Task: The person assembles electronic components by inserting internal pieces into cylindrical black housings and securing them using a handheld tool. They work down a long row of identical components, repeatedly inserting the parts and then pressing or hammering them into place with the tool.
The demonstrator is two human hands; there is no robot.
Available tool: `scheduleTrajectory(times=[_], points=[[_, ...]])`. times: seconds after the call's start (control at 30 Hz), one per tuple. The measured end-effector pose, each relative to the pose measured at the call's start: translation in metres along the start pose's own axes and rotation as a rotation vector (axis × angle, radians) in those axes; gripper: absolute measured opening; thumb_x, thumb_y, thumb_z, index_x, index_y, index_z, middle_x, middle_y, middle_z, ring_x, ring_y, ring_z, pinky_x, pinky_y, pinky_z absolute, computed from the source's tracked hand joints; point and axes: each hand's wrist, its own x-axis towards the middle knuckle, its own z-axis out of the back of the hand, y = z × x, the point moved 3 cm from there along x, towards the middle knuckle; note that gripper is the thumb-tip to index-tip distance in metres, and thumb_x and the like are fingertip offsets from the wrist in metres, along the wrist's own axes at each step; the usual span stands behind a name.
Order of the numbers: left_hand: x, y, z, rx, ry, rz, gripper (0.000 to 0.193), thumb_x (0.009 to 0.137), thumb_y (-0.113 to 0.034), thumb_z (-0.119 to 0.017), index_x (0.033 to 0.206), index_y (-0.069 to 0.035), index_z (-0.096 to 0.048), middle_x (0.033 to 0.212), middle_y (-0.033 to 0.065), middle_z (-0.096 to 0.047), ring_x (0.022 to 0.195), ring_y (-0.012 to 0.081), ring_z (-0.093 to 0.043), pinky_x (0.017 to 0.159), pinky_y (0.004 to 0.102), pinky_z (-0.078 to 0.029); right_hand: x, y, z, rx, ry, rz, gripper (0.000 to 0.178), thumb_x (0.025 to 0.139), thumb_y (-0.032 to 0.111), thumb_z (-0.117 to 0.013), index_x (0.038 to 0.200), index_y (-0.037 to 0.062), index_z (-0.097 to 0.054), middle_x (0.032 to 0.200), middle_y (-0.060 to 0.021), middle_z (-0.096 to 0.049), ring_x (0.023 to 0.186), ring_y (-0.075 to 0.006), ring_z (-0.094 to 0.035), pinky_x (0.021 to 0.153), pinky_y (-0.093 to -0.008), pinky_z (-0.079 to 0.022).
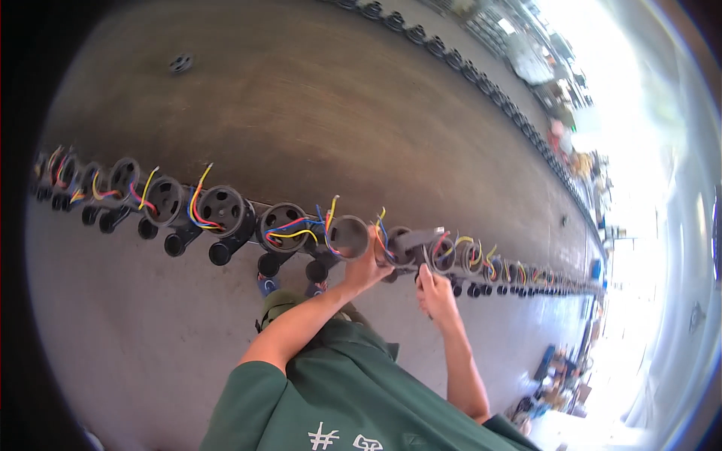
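Note:
A row of black round housings [224, 209], with red, blue and yellow wires and short pipe stubs, runs along the near edge of the long table. My left hand [368, 272] is closed around the side of one housing [348, 237] in the middle of the row, its thumb up near the rim. My right hand [438, 297] grips the upright handle of a hammer-like tool. The tool's dark grey head [418, 239] lies over the neighbouring housing, which it partly covers. My left fingertips are partly hidden.
The brown tabletop [286, 105] stretches away beyond the row. A small round dark part [180, 63] lies on it at the far left. Another line of black parts [453, 59] follows the far edge. Boxes and clutter [560, 368] stand on the floor at right.

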Motion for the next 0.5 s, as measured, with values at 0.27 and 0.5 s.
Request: scheduleTrajectory(times=[0.27, 0.5], points=[[0.002, -0.014, 0.000, 0.151, -0.122, -0.211, 0.103, 0.065, -0.021, -0.093, 0.149, -0.005, -0.036, 0.137, 0.0194, -0.052, 0.126, 0.0392, -0.057, 0.102, 0.0454, -0.049, -0.004, -0.031, -0.013, -0.150, -0.309, 0.351, 0.048, 0.105, 0.048, -0.055, 0.077, 0.0096, -0.052, 0.059, 0.0050, -0.046, 0.049, -0.0058, -0.042, 0.044, -0.0267, -0.033], [0.004, -0.018, -0.004, 0.109, -0.134, -0.250, 0.099, 0.068, -0.030, -0.092, 0.145, 0.001, -0.038, 0.132, 0.0205, -0.052, 0.125, 0.0406, -0.053, 0.106, 0.0471, -0.044, 0.015, -0.007, 0.023, 0.013, 0.085, 0.179, 0.048, 0.104, 0.046, -0.058, 0.078, 0.0060, -0.056, 0.064, 0.0016, -0.053, 0.056, -0.0075, -0.048, 0.051, -0.0284, -0.038]])
